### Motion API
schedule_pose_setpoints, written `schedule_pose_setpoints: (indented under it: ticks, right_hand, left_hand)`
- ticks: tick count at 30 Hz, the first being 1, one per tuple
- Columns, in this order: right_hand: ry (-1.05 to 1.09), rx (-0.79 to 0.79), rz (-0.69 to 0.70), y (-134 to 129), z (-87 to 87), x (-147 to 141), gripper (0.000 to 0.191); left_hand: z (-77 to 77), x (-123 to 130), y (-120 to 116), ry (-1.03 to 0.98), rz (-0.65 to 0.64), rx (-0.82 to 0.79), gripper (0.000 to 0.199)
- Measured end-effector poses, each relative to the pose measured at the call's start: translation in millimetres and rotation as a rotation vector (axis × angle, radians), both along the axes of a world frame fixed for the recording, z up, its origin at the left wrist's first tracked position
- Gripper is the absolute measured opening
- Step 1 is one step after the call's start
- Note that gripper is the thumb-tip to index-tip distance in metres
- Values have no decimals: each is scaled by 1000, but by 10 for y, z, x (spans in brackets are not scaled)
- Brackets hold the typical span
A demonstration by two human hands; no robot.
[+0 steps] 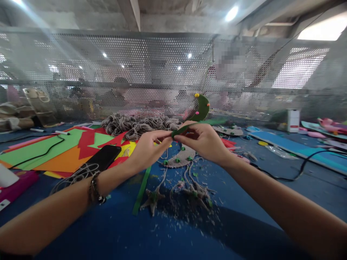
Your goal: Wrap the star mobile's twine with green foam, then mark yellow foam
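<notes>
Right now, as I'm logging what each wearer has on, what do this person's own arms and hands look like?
The left hand and right hand are ungloved, and the forearms are uncovered. A dark, seemingly beaded bracelet with a shiny piece circles the left wrist; nothing shows on the right wrist. A dark edge lower left may be a sleeve.

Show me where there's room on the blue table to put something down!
The best spot looks like the blue table between the right forearm and the black cable. A smaller bare patch lies between the left forearm and the flat green strip. It's crowded at left with coloured sheets, behind with grey yarn, and in the middle with grey stars.
</notes>
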State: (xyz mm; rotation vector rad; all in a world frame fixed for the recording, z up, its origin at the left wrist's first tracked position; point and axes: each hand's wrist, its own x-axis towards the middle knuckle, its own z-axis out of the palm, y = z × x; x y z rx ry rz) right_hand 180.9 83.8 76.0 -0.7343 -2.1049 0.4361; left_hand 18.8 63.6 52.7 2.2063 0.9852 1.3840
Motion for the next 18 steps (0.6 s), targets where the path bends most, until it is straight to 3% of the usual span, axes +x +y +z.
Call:
schedule_pose_setpoints:
  ticks: [3, 10, 14, 18]
  right_hand:
    - [7, 40, -26, -22, 8, 5, 13]
    - [-25, 92, -21, -43, 19, 11, 12]
    - [-52, 188, -58, -35, 20, 11, 10]
    - [-30, 213, -77, -1, -9, 18, 13]
  left_hand:
    - [4, -2, -17, 96, 23, 136, 19]
    - [22, -35, -2, 191, 51, 232, 18]
    - [27, -55, 9, 192, 41, 197, 18]
    - [54, -60, 25, 149, 8, 27, 24]
